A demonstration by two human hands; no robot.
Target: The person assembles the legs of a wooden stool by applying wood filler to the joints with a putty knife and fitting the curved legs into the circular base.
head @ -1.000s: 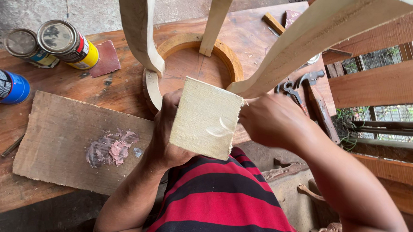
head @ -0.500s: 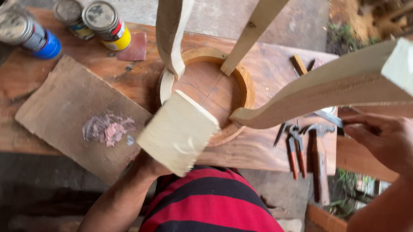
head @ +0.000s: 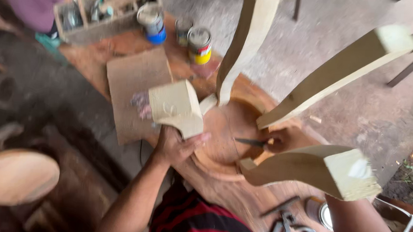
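Now the right hand (head: pixel 279 141), half a second ago out at frame right, sits inside the upturned stool's round seat (head: pixel 224 144), clenched on a thin dark tool (head: pixel 251 142). Left hand (head: pixel 175 147) grasps the pale leg (head: pixel 176 107), centre-left.

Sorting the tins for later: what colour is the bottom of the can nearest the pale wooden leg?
Yellow, on the can in the head view.

The stool (head: pixel 224 140) lay upside down on the worktop (head: pixel 126 47), its round brown seat flat and four pale, curved legs sticking up. The left hand (head: pixel 175 147) held one leg (head: pixel 176 107) near its wide, flat end. A thin dark tool (head: pixel 251 142) pointed across the seat.
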